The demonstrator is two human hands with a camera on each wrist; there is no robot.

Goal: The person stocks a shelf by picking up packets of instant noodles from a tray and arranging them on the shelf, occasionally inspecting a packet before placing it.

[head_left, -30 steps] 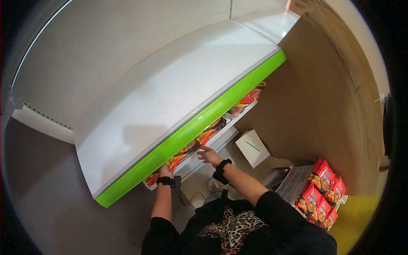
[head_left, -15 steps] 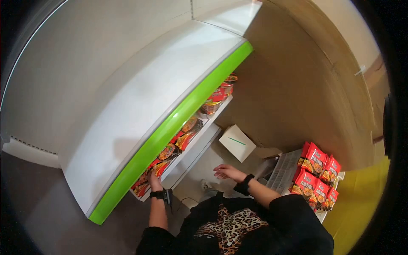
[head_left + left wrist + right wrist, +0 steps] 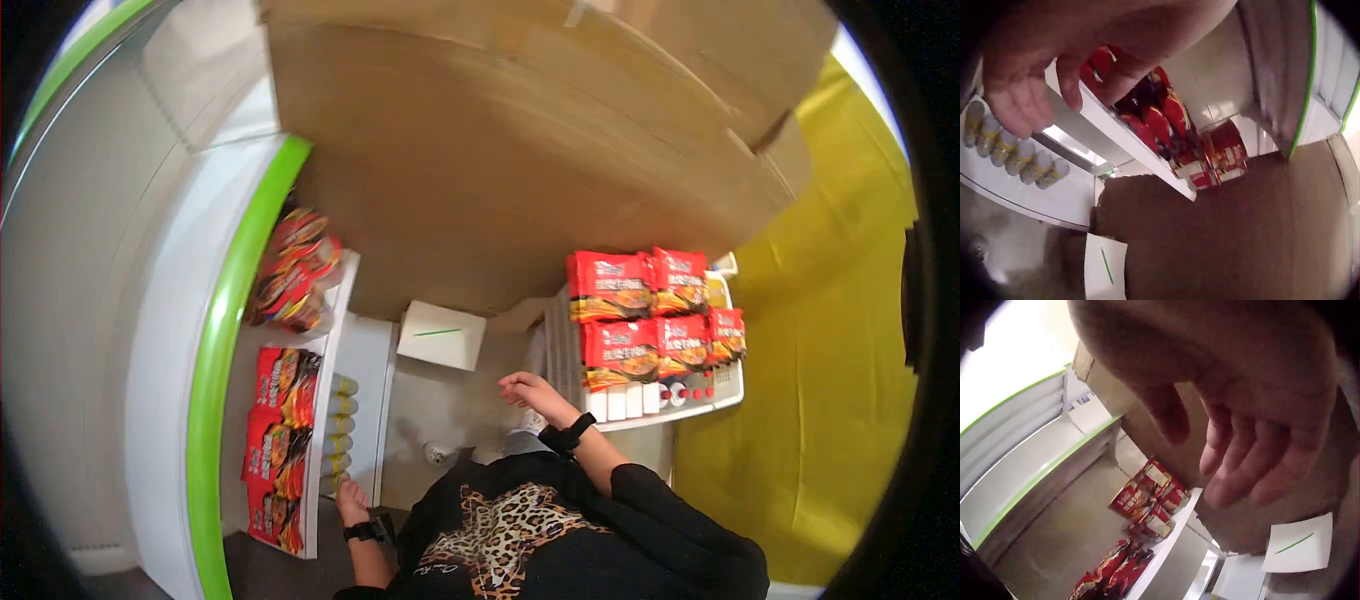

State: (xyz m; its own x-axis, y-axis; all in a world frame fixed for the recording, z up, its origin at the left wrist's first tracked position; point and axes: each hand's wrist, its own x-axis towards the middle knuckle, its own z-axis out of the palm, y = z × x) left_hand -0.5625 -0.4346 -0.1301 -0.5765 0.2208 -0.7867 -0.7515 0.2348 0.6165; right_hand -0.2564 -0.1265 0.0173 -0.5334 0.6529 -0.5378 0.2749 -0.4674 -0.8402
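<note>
My left hand (image 3: 352, 503) hangs beside the front edge of the white shelf (image 3: 312, 490), loosely curled with nothing in it. In the left wrist view its fingers overlap the shelf edge. Red instant noodle packets (image 3: 275, 450) lie in a row on that shelf, with red noodle cups (image 3: 300, 280) stacked at its far end. My right hand (image 3: 540, 397) is in the air in front of my body, holding nothing, its fingers relaxed in the right wrist view. To its right, more noodle packets (image 3: 625, 290) lie on a white basket (image 3: 738, 390).
Yellow-banded grey cylinders (image 3: 342, 408) stand on the lower shelf. A white box (image 3: 440, 338) with a green line sits on the floor against the cardboard wall (image 3: 420, 170). A green-edged upper shelf (image 3: 215, 370) overhangs the noodles. Yellow cloth (image 3: 800, 420) hangs at the right.
My view has turned right, toward the basket. The right hand came away from the shelf first; the left hand has since drawn back from the packets to the shelf's front edge.
</note>
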